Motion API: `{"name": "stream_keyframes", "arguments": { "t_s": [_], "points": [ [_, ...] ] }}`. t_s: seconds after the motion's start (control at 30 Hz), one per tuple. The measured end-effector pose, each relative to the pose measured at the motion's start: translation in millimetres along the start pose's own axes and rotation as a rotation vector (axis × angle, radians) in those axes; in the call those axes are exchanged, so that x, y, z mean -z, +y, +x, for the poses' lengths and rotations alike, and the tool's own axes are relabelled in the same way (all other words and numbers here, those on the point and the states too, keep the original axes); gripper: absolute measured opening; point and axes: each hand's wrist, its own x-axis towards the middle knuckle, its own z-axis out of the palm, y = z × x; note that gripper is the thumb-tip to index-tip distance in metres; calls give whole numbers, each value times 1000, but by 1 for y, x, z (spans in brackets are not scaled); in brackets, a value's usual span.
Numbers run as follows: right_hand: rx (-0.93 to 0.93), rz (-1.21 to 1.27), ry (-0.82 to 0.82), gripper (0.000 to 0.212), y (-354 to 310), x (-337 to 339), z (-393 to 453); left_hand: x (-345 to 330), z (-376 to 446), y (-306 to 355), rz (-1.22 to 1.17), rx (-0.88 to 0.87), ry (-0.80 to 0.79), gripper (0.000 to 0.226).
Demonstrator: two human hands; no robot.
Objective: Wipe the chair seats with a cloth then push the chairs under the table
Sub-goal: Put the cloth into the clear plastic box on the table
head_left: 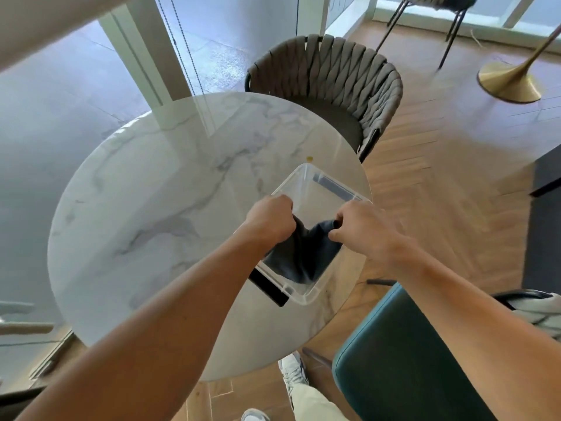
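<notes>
A dark grey cloth (303, 256) hangs into a clear plastic bin (306, 183) on the right side of the round white marble table (158, 208). My left hand (270, 218) grips one upper corner of the cloth. My right hand (359, 227) pinches the other corner, so the cloth is stretched between them over the bin. A grey woven-back chair (331, 71) stands at the table's far side with its seat partly under the top. A teal upholstered chair (391, 360) stands pulled out at the near right, below my right forearm.
A gold lamp base (510, 82) and another dark-legged chair (431, 13) stand on the wooden floor at the far right. A dark cabinet (546, 183) is at the right edge. Glass doors with a bead cord (182, 47) are behind the table. My shoes (293, 372) are by the table's near edge.
</notes>
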Motion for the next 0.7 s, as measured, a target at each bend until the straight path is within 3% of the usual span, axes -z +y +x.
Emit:
{"name": "stream_keyframes", "arguments": {
  "t_s": [0.23, 0.37, 0.7],
  "points": [
    [7, -335, -110, 5, -31, -14, 33, -21, 16, 11, 272, -67, 8, 18],
    [-3, -399, -83, 21, -28, -18, 41, -33, 27, 13, 386, -108, 58, 25],
    [-29, -322, 19, 20, -13, -17, 45, -36, 29, 17, 260, -156, 160, 20]
  ]
}}
